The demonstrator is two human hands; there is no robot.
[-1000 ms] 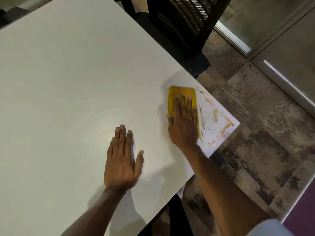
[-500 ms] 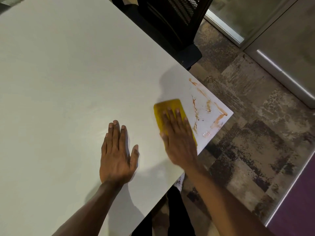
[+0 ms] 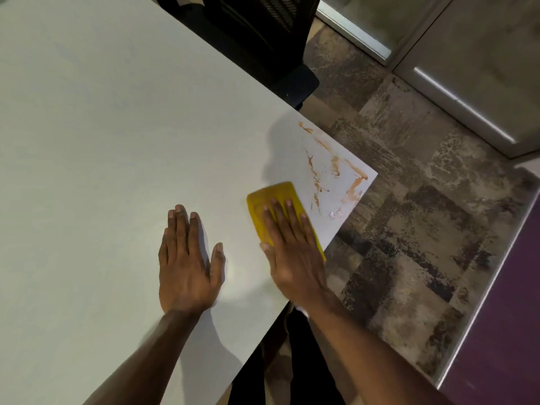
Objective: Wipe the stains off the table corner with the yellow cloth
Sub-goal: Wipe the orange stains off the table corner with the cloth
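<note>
the white worktop (image 3: 102, 141) runs wide and bare to the left, its corner at right over patterned carpet (image 3: 409, 229). a black chair (image 3: 263, 39) stands at the far edge. the left hand (image 3: 187, 264) lies flat, fingers spread. the right hand (image 3: 295, 252) presses straight fingers on the yellow cloth (image 3: 271, 197), just beside the brown stains (image 3: 333, 168) at the corner.

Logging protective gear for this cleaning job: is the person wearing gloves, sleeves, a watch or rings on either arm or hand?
No gloves: the left hand and right hand are both bare, with short nails. No ring, watch or bracelet shows on the fingers or wrists. The left forearm and right forearm are uncovered as far as the picture reaches; no sleeve edge is in view.
</note>
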